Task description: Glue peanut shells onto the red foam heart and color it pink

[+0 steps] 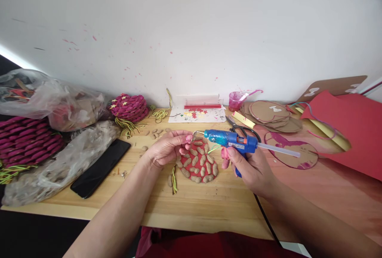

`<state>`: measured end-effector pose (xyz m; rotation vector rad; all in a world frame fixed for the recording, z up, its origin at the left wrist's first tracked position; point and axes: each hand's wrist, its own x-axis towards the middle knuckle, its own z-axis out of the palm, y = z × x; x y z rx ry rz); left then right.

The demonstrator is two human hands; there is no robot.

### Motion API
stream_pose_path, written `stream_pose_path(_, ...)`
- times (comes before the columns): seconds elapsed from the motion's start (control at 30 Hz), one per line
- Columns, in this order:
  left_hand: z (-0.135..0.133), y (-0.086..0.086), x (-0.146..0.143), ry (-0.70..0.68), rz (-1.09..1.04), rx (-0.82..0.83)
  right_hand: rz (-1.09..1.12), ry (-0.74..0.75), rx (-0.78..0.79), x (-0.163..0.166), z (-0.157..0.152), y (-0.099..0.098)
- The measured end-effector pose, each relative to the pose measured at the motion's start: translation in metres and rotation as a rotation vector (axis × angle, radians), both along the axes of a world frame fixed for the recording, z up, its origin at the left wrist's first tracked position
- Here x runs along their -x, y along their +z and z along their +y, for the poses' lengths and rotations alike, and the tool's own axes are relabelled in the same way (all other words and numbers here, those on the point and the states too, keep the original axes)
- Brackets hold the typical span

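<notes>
In my right hand (249, 168) is a blue hot glue gun (231, 139), with a clear glue stick (279, 149) protruding from its back and its nozzle pointing left. My left hand (170, 146) is closed in a pinch just beside the nozzle; what its fingertips hold is too small to make out. A thin pale strand shows between those fingertips and the nozzle. Below both hands lies a red round piece (195, 166) with several peanuts (208, 178) spread over it. Yellow-green yarn ends (174, 180) stick out at its left side.
Loose peanuts (156, 132) lie behind my left wrist. A black phone (101, 168) and plastic bags (56, 174) are at left, magenta stacks (128, 107) behind. Black scissors (243, 127), a pink cup (235, 101), cardboard rounds (268, 113) and red sheets (349, 127) occupy the right. A black cord (265, 216) hangs over the front edge.
</notes>
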<state>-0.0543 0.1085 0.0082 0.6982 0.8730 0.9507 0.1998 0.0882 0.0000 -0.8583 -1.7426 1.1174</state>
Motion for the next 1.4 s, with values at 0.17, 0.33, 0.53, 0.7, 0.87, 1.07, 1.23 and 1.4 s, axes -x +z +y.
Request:
stream_pose_path(0.17, -0.0005, 0.0006, -0.0005, 0.005, 0.004, -0.005, 0.017, 0.003, 0.018, 0.0015, 0.0005, 0.0006)
stream_pose_path(0.33, -0.0002, 0.0019, -0.0015, 0.012, -0.003, 0.01, 0.006, -0.003, 0.008, 0.0009, 0.0003, 0.0007)
stream_pose_path(0.53, -0.0001, 0.0023, -0.0013, 0.02, -0.007, -0.004, 0.013, 0.002, -0.013, 0.0014, 0.0013, 0.0007)
stream_pose_path(0.7, 0.0008, 0.0009, -0.0003, 0.033, -0.003, -0.009, 0.005, 0.003, -0.029, 0.0006, 0.0007, 0.0)
stream_pose_path(0.87, 0.0008, 0.0016, -0.0007, 0.04, -0.002, -0.001, 0.0, 0.008, -0.032, 0.0003, 0.0008, 0.0004)
stream_pose_path(1.07, 0.0006, 0.0032, -0.0017, 0.022, -0.018, -0.019, 0.0, 0.009, -0.039, 0.0003, 0.0008, 0.0006)
stream_pose_path(1.23, 0.001, 0.0016, -0.001, 0.031, -0.025, -0.03, -0.002, 0.019, -0.038, 0.0012, 0.0016, 0.0008)
stream_pose_path(1.4, 0.0017, -0.001, 0.0005, 0.054, -0.025, -0.018, -0.01, 0.018, -0.03, 0.0017, 0.0013, 0.0016)
